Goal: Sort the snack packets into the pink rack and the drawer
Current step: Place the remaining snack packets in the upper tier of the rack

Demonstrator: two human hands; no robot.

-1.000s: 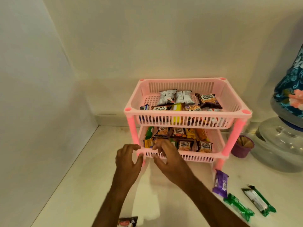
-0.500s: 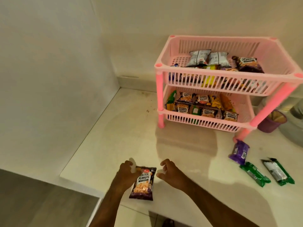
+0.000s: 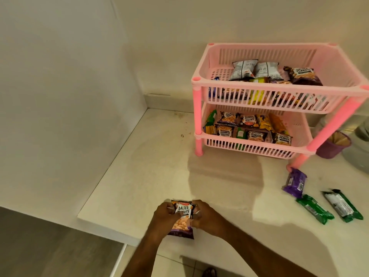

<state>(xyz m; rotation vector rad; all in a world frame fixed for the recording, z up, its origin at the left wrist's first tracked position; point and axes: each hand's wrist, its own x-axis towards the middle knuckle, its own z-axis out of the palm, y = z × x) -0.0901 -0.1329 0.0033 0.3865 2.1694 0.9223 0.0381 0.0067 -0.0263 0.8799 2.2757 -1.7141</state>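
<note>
Head view, nearest first: salted peanuts packet pinched at the front edge of the counter, left hand closed on its left side, right hand closed on its right side, both grips on the upper half of the packet, lower end hanging past the counter edge. Probably the pick-up step, destination not yet decided. To do well: keep the pinch on the sealed side seams, not the puffed middle, so nothing bursts or slips; pass to one hand before reaching, since the rack stands well apart, far right.

Farther right on the counter: purple packet just beside the rack's front foot, then two green bars and side by side, all loose, all unsorted.

Beyond: pink rack, two tiers. Lower tier already carrying several salted peanuts packets, likely the matching home; free room toward its right rear. Best entry from the front, low, under the upper tier's rim, laid flat rather than dropped. Upper tier holding grey packets and one more peanuts packet. Purple cup behind the rack's right leg. Drawer not seen anywhere.
</note>
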